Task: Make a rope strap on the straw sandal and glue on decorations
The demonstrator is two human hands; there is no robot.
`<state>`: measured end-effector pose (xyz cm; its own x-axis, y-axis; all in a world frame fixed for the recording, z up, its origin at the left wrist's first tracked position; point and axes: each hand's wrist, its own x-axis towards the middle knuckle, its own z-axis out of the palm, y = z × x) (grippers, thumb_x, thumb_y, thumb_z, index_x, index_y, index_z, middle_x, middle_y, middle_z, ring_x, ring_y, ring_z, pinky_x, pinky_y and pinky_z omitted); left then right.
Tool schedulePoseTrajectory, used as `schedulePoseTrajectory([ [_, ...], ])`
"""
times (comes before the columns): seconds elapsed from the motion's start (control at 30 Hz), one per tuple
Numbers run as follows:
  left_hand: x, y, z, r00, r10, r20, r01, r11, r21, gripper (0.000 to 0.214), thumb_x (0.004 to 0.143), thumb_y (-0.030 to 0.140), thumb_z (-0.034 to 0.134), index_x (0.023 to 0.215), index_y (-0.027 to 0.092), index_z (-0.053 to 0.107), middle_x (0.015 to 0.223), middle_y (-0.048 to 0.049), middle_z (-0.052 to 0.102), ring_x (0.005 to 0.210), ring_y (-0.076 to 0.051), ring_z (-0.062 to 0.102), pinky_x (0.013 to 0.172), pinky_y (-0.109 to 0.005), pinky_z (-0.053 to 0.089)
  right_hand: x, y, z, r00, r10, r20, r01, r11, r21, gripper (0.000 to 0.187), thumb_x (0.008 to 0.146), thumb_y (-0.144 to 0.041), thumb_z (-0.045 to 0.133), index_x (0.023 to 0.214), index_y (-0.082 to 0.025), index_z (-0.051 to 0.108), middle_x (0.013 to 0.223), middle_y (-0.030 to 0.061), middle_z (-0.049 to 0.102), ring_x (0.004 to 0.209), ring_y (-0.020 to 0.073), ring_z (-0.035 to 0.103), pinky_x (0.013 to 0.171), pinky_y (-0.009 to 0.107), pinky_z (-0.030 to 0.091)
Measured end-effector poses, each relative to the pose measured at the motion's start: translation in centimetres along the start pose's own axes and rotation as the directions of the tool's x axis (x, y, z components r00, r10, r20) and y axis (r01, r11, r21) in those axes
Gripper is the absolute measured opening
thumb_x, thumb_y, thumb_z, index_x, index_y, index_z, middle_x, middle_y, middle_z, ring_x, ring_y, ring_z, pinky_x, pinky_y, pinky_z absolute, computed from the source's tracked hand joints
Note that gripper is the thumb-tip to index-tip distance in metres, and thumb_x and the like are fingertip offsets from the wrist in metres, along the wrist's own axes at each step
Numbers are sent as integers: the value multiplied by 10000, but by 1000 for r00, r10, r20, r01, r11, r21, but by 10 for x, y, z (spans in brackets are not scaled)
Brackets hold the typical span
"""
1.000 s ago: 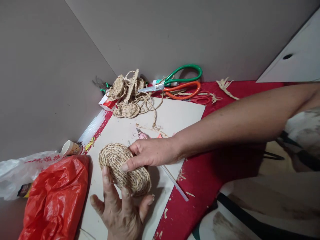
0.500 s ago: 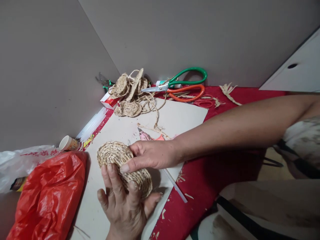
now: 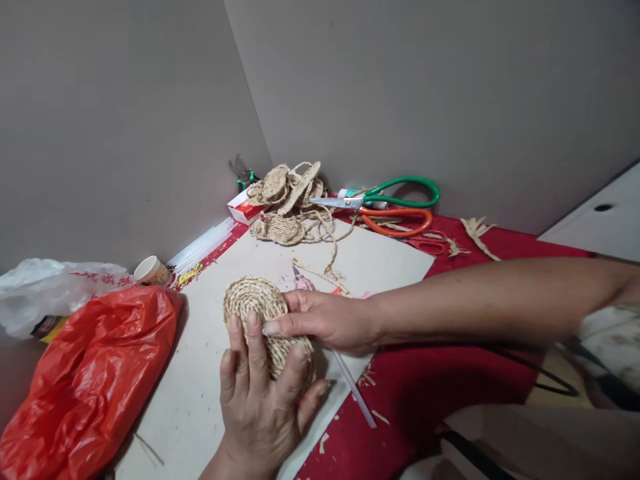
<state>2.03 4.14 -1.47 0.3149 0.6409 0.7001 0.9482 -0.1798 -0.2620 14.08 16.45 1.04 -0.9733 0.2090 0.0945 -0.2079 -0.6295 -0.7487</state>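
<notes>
A woven straw sole (image 3: 254, 297), long and rounded with coiled braid, is held over the pale board. My right hand (image 3: 330, 323) grips its right edge, thumb on top and the other fingers hidden beneath. My left hand (image 3: 265, 393) lies against its lower part, fingers spread over the face and the thumb apart at the right. Just beyond my right hand, a pink glue gun (image 3: 303, 281) shows its dark nozzle, partly covered by the hand. A clear glue stick (image 3: 356, 390) sticks out below the right wrist.
Straw coils and soles (image 3: 280, 229) are piled at the back, beside large scissors (image 3: 385, 203) with green and orange handles. A red plastic bag (image 3: 95, 373), a paper cup (image 3: 153, 271) and clear sticks (image 3: 205, 243) lie left. Grey walls (image 3: 400, 87) close off the back.
The view has shifted, so everything on the table sits differently in the picture. Both hands keep their places on the sole, which now faces the camera a little more squarely.
</notes>
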Motion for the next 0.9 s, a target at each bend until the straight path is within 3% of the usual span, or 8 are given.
schedulePoseTrajectory([
  [0.23, -3, 2, 2, 1000, -8, 19, 9, 999, -38, 751, 911, 419, 539, 1549, 214, 199, 1634, -191, 105, 1489, -357, 143, 1169, -457, 72, 1, 3, 2, 990, 50, -130, -47, 998, 28, 399, 696, -414, 811, 899, -88, 703, 725, 22, 665, 683, 78, 632, 699, 174, 494],
  [0.63, 2, 3, -5, 998, -61, 21, 63, 994, -85, 716, 903, 418, 544, 1529, 199, 273, 1642, -111, 130, 1502, -323, 105, 1190, -445, 44, -2, -1, 6, 996, -9, -86, 4, 998, -58, 387, 711, -382, 796, 954, -98, 700, 818, 52, 688, 677, 81, 612, 722, 194, 491],
  [0.9, 0, -1, -7, 999, -5, -40, -1, 988, -153, 860, 847, 375, 657, 1550, 274, 171, 1652, -88, 94, 1491, -320, 169, 1186, -435, 125, -5, -2, 4, 995, 17, -94, -21, 999, -41, 363, 736, -392, 781, 916, -93, 685, 807, 52, 678, 697, 93, 622, 756, 229, 507],
])
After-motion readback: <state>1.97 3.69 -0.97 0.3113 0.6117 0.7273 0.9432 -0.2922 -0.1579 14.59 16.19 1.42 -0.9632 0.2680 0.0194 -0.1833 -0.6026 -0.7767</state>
